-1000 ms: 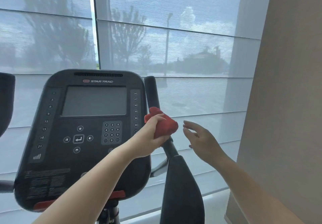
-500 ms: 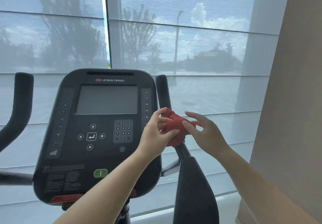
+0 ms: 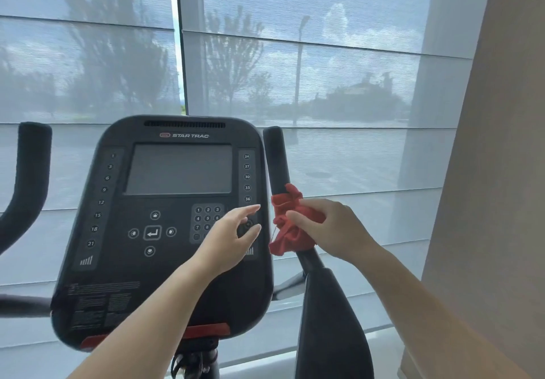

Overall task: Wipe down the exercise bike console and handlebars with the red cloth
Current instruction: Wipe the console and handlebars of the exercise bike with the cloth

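The black bike console (image 3: pixel 165 222) with a dark screen and keypad fills the middle of the head view. To its right rises the right handlebar (image 3: pixel 277 160). A crumpled red cloth (image 3: pixel 284 231) is bunched around that bar, and my right hand (image 3: pixel 333 228) grips it there, fingers curled over the cloth. My left hand (image 3: pixel 233 234) hovers in front of the console's right side with fingers spread and relaxed, holding nothing. The left handlebar (image 3: pixel 28 178) curves up at the far left.
A wide padded armrest (image 3: pixel 333 319) sits below the right handlebar. Large windows with sheer blinds (image 3: pixel 324 84) stand behind the bike. A beige wall (image 3: pixel 495 172) closes off the right side close to my right arm.
My left hand let go of the red cloth and drew back to the left in front of the console. My right hand closed over the cloth on the right handlebar.
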Demonstrator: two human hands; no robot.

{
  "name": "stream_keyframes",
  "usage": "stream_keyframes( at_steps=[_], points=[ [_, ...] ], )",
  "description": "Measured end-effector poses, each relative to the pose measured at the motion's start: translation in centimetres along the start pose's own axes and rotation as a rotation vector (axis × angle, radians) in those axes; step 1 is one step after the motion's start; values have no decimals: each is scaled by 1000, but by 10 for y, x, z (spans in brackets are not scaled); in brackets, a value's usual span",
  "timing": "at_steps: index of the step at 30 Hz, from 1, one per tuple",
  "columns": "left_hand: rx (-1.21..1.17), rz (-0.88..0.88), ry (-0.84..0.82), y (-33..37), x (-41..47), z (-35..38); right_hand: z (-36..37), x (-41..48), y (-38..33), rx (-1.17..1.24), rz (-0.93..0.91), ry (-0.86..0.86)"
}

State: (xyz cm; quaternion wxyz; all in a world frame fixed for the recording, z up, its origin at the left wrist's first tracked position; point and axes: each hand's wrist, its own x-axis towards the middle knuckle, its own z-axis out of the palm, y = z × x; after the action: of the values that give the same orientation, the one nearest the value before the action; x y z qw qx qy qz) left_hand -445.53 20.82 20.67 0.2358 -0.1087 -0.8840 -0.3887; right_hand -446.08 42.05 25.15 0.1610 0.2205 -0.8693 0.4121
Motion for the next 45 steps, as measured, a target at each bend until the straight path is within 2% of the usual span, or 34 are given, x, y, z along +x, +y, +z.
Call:
stream_keyframes(
  at_steps=[5,8,11,16,18,21,28,34,36,40,45],
  points=[
    [0,56,-27,8,2,13,4,-5,6,-42,14,35],
    [115,31,-51,-2,0,17,-2,-9,12,-86,11,37],
    [275,-27,-120,-21,-6,16,-9,-10,17,-20,60,36],
    [492,-65,-196,-43,-12,12,-16,10,8,52,46,244],
    [485,-67,-197,-44,-12,12,-14,15,2,77,21,207],
    [478,-74,-193,-46,-12,11,4,11,0,-28,7,41],
    [442,-92,-136,-51,-10,3,1,9,11,-3,43,162],
    [425,-101,-144,-51,-10,3,-18,57,-18,176,-5,400],
    [420,-105,-149,-50,-10,3,-14,72,-27,203,-19,432],
    [408,-110,-145,-48,-10,2,9,73,-25,198,-40,300],
    [418,-114,-120,-44,-5,4,16,48,0,76,-7,167]
  ],
)
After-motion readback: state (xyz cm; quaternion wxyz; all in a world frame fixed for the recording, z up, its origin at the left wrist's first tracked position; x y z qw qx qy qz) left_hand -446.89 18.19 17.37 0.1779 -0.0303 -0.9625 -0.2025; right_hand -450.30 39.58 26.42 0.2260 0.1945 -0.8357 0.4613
